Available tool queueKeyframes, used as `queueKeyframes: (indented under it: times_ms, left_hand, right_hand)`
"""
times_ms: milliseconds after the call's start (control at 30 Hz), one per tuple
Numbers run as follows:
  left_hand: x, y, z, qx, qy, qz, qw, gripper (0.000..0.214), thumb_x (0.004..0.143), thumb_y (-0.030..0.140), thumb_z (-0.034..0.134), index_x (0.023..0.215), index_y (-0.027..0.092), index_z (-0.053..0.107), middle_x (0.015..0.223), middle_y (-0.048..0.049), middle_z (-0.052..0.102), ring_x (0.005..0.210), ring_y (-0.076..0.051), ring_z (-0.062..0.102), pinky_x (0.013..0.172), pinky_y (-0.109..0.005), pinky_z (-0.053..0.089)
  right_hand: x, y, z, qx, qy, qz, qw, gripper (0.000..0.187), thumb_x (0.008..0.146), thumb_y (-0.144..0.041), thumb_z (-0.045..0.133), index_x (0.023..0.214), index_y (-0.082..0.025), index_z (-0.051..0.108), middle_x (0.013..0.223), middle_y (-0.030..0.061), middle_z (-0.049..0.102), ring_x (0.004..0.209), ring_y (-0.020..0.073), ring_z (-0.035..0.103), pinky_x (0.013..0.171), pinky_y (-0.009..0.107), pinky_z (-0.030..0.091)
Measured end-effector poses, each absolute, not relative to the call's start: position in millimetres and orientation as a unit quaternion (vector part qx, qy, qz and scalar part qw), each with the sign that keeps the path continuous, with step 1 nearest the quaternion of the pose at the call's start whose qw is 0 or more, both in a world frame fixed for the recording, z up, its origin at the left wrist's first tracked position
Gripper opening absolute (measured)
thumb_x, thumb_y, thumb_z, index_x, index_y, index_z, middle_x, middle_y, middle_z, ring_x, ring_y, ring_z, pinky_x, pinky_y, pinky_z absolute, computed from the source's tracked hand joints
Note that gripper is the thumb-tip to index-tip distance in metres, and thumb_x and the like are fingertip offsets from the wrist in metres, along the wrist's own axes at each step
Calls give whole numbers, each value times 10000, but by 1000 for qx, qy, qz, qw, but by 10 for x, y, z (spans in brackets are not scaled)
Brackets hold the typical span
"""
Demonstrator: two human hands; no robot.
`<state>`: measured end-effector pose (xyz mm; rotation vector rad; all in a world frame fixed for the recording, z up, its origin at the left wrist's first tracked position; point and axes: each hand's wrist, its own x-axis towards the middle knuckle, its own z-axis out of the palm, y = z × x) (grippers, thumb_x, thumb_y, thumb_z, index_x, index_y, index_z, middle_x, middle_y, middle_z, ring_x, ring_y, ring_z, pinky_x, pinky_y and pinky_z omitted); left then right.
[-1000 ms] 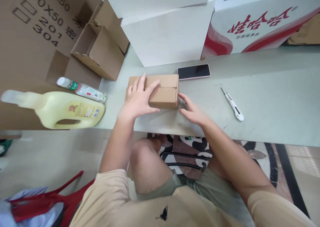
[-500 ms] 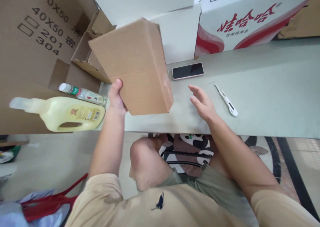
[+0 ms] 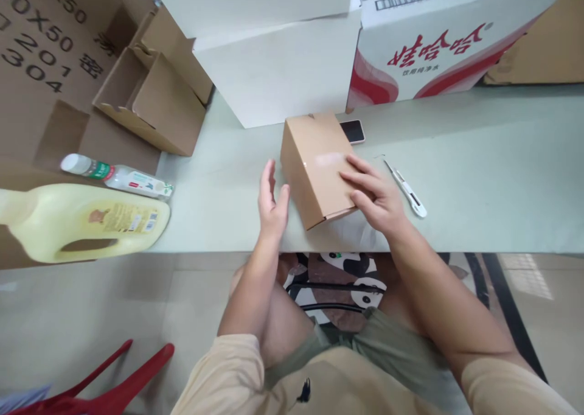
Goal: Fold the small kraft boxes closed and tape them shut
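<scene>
A small brown cardboard box (image 3: 314,165) rests on the table in front of me, its flaps closed and a shiny patch on its top. My right hand (image 3: 376,196) lies on the box's top and right edge with fingers stretched out. Just off the box's left side is my left hand (image 3: 272,205), fingers apart and holding nothing. A phone (image 3: 353,131) lies behind the box, partly covered by it. To the right of my right hand lies a white utility knife (image 3: 408,190).
White cartons (image 3: 283,68) and a red-and-white printed carton (image 3: 424,62) stand along the back. An open brown box (image 3: 164,104), a small clear bottle (image 3: 132,181) and a yellow jug (image 3: 91,220) are at the left. The table's front edge (image 3: 205,251) runs before my knees.
The cardboard box, held up tilted in my left hand before, now sits on the table. My left hand has let go of it, and my right hand has come onto it.
</scene>
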<state>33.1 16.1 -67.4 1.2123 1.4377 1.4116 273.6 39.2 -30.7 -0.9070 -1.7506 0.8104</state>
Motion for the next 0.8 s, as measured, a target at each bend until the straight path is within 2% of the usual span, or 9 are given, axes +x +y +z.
queueKeyframes:
  times_ms: [100,200,267,367,400,467,533,600,800]
  left_hand:
    - [284,145,-510,659,467,566,164,549,925,620,460,1374,312,525,1504,-63,494,1463,-277,369,1218,-509,267]
    - [313,153,-452,744,428,511,40,513,986,569,290,1201,273,648,1289,-62,639,1301,-252,543,1204,-533,283]
    - [332,160,-472,744,440,502,-9,556,1001,536,210,1134,248,666,1202,-65,662,1202,-231,598,1180,-522,327]
    - [334,157,-512,737,433,518,-16,513,1004,493,231,1131,244,661,1208,-65,656,1217,-233,578,1165,-507,351]
    - [330,154,-517,736,426,526,-10,482,1003,475,255,1139,249,658,1216,-61,654,1236,-234,564,1167,-503,347]
    - [323,150,-516,734,416,537,-2,440,1000,450,289,1154,260,655,1222,-52,652,1268,-235,539,1170,-498,342]
    - [316,154,-514,735,411,539,4,423,996,441,308,1167,268,654,1229,-46,650,1286,-239,525,1169,-500,340]
    - [309,171,-521,737,407,540,10,421,994,443,316,1180,275,655,1240,-41,646,1297,-247,517,1171,-509,333]
    - [297,221,-568,731,418,539,20,457,991,501,298,1185,305,664,1257,-22,636,1319,-264,504,1185,-536,299]
  right_hand:
    - [2566,357,-285,-327,-764,324,453,373,914,-374,584,1262,-277,674,1494,83,526,1393,284,485,1193,537,343]
    - [2405,314,-272,-275,-791,321,442,370,910,-323,586,1267,-259,658,1479,97,533,1391,269,482,1233,530,264]
    - [2372,298,-282,-275,-785,337,441,349,897,-324,595,1234,-258,657,1450,101,547,1370,274,490,1207,534,298]
    - [2450,316,-303,-332,-687,393,513,245,840,-418,632,1032,-270,671,1136,76,655,1122,260,593,1017,490,467]
    - [2500,329,-296,-348,-622,428,556,223,820,-470,629,919,-271,649,958,51,636,966,236,604,913,453,505]
    - [2609,345,-234,-347,-468,524,621,320,785,-571,585,726,-262,529,710,2,462,705,188,513,718,385,505]
    - [2700,329,-108,-314,-344,611,639,397,757,-608,547,650,-252,406,657,-21,311,604,166,408,601,344,455]
    - [2748,281,41,-277,-279,659,641,399,723,-573,574,634,-248,361,663,-28,244,585,158,353,554,323,412]
    - [2733,174,235,-197,-241,693,650,393,697,-543,655,641,-256,392,652,-27,234,599,171,312,543,320,366]
